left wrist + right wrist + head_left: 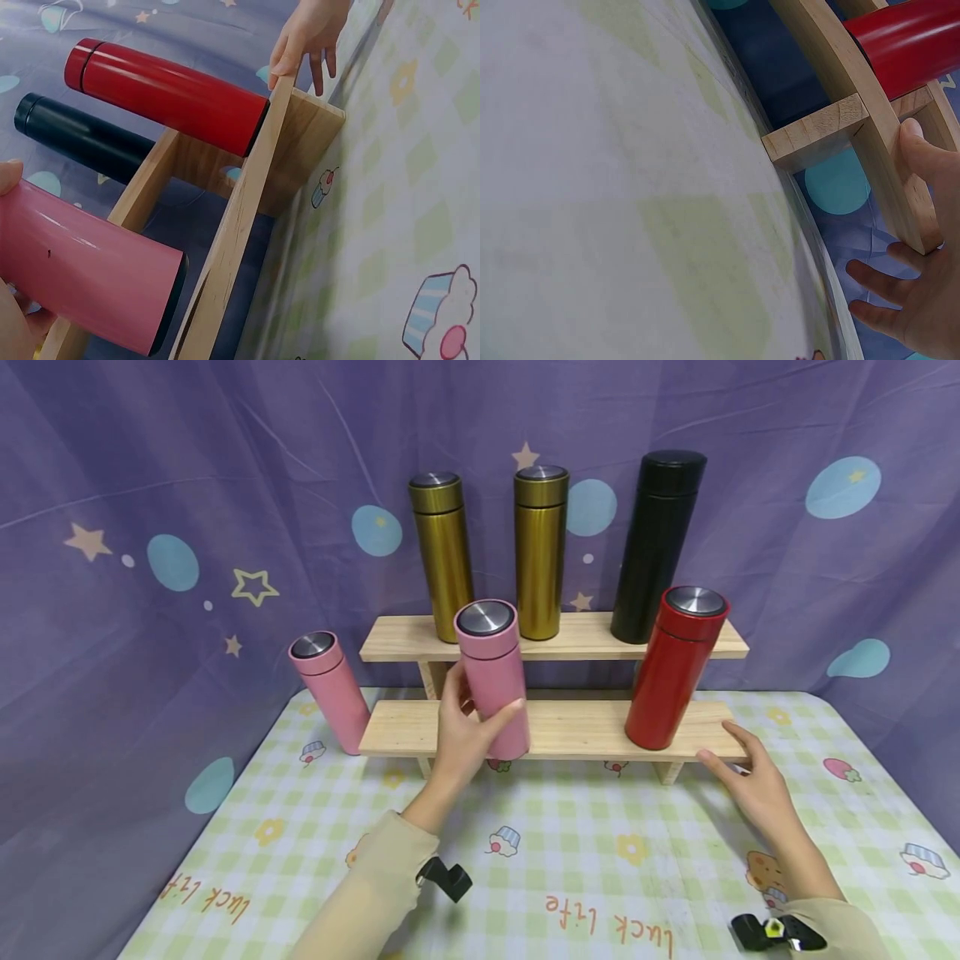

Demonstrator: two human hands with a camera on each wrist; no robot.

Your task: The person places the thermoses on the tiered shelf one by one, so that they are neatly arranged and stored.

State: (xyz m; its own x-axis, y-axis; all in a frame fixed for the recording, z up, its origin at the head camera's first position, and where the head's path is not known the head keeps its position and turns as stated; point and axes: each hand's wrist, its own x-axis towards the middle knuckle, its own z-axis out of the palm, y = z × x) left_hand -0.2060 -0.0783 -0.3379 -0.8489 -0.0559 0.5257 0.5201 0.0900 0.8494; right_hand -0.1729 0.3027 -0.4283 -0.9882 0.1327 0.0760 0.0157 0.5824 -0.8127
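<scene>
My left hand [467, 731] grips a pink thermos bottle [497, 685] with a steel-topped lid, thumb across its front. The left wrist view shows the bottle's dark base just off the lower board of a two-tier wooden stand [577, 727]. At the stand's right end, my right hand [757, 785] touches the lower board, fingers spread and extended. Its thumb rests at the board's edge in the right wrist view. Close by on that board stands a red thermos bottle [675, 672].
On the upper board are two gold thermos bottles [442, 560] and a taller black bottle [660, 547]. Another pink thermos bottle [330, 693] stands on the checked tablecloth [525, 877] left of the stand. A purple curtain [285, 460] hangs behind.
</scene>
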